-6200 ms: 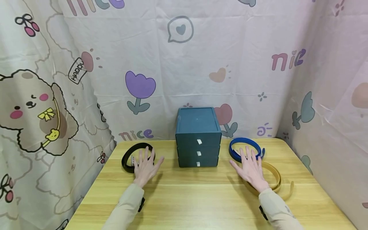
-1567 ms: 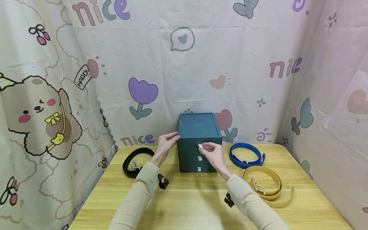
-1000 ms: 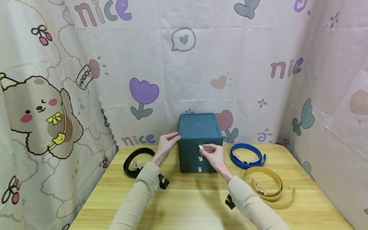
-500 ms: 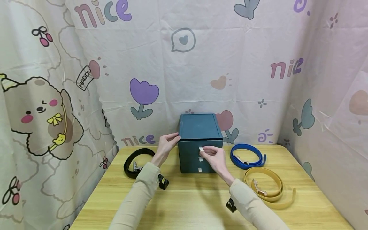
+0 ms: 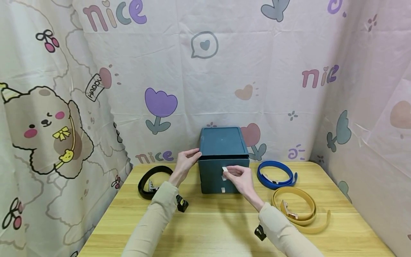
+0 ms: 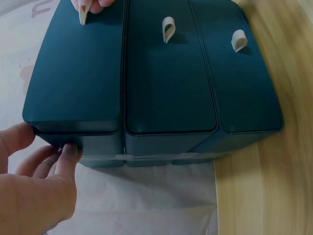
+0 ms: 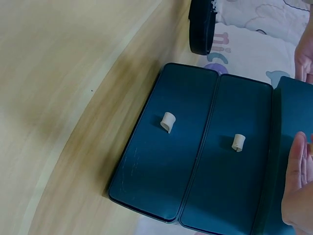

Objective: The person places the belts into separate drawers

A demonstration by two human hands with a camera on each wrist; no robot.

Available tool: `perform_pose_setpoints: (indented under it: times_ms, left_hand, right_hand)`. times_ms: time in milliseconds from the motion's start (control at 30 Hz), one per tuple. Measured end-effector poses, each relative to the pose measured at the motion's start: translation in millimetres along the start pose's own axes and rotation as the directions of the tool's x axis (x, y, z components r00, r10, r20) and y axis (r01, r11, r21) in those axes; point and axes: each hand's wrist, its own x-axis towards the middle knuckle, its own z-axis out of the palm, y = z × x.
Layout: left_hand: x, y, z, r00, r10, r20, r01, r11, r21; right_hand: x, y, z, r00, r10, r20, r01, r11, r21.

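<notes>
A dark teal three-drawer cabinet (image 5: 222,140) stands at the back middle of the table. Its top drawer (image 5: 208,166) sticks out a little, leaving a dark gap under the lid. My right hand (image 5: 240,178) pinches the white pull tab (image 5: 224,169) of that drawer between thumb and fingers. At the cabinet's upper left front corner, my left hand (image 5: 185,165) holds the body; in the left wrist view that hand (image 6: 46,191) has several fingertips against the side. The middle drawer's tab (image 7: 238,142) and the bottom drawer's tab (image 7: 167,121) show in the right wrist view, both drawers flush.
A coiled black belt (image 5: 145,178) lies left of the cabinet, partly behind my left arm. To the right lie a coiled blue belt (image 5: 263,180) and, nearer, a yellow belt (image 5: 313,216). Patterned cloth (image 5: 208,89) hangs behind the wooden table (image 5: 205,232).
Both hands have gone from above the table to the cabinet. Over the last second my right hand has drawn the top drawer slightly outward, widening the gap; my left hand stays at the corner.
</notes>
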Motion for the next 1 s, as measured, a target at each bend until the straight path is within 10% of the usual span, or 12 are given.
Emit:
perform_pose_setpoints:
  times_ms: [1000]
  left_hand:
    - [-2.9, 4.0, 0.2, 1.0, -0.014, 0.014, 0.014, 1.0, -0.027]
  right_hand:
    - [-19.5, 0.0, -8.3, 0.995, -0.047, 0.089, 0.036, 0.992, 0.121]
